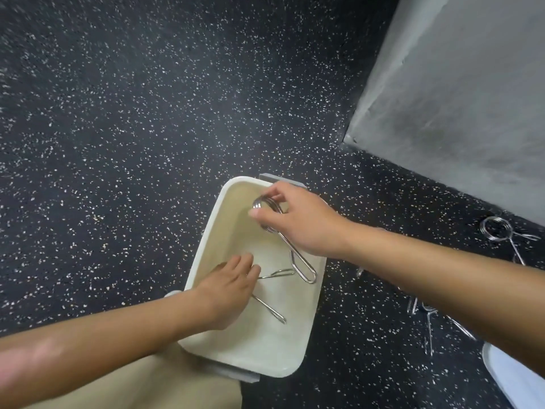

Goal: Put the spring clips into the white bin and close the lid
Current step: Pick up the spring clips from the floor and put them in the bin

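Right hand [298,219] pinches a spring clip [283,237] inside the bin [206,237]; left hand [227,287] open.

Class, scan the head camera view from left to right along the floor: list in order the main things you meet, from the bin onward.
white bin → spring clip held over the bin by the right hand → cluster of spring clips on the floor → lone spring clip near the grey wall

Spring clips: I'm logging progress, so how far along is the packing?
Done: nothing fully settled. In hand: the right hand lowers one spring clip into the white bin; the left hand rests on another clip inside. Left: a clip by the wall, more under the right forearm, then the lid, lying at right.
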A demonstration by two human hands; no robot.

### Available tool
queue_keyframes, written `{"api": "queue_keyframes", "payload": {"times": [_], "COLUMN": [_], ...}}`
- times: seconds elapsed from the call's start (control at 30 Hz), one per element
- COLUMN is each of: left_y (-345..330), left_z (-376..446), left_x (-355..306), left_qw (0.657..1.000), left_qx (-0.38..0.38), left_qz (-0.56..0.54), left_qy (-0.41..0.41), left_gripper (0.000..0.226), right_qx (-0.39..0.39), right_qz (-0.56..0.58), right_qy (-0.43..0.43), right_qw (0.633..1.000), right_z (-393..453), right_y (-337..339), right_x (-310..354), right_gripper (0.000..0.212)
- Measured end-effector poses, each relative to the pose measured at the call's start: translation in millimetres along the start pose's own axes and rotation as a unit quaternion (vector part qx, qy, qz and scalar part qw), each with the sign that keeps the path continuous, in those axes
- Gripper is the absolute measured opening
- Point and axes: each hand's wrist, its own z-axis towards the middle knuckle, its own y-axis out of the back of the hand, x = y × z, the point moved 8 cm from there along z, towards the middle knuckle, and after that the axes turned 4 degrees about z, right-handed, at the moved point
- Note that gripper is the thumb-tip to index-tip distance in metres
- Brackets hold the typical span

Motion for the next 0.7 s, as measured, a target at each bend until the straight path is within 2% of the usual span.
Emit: {"api": "queue_keyframes", "payload": {"times": [0.07, 0.17, 0.33, 0.4, 0.5, 0.6, 0.7], "left_y": [-5.3, -16.1, -44.5, -44.1, -39.3, -32.1, -28.3], "left_z": [3.7, 11.5, 12.5, 11.5, 14.4, 13.7, 9.9], "left_x": [-2.5, 1.3, -1.6, -7.5, -17.7, -21.8, -19.4], "left_qw": [1.0, 1.0, 0.997, 0.997, 0.992, 0.988, 0.987], "left_qx": [0.014, -0.011, -0.013, 0.005, 0.0, 0.017, 0.026], "left_qz": [0.02, 0.004, 0.067, 0.069, 0.128, 0.153, 0.16], "left_qy": [0.005, 0.021, 0.03, 0.024, -0.006, -0.024, -0.008], "left_gripper": [0.04, 0.035, 0.043, 0.05, 0.062, 0.05, 0.054], "right_qx": [-0.014, -0.028, -0.022, -0.032, -0.038, -0.047, -0.05], "right_qz": [-0.079, -0.209, -0.369, -0.396, -0.41, -0.419, -0.418], "right_qy": [0.028, 0.062, 0.099, 0.103, 0.103, 0.113, 0.101], "right_qw": [0.996, 0.976, 0.924, 0.912, 0.905, 0.9, 0.902], "right_z": [12.3, 28.5, 47.8, 57.8, 69.2, 72.2, 73.3], "right_y": [-13.7, -35.7, -78.1, -91.5, -107.4, -116.4, -114.8], "right_x": [0.8, -4.6, -21.8, -32.4, -49.2, -58.9, -61.2], "right_gripper": [0.038, 0.046, 0.033, 0.034, 0.032, 0.029, 0.031]}}
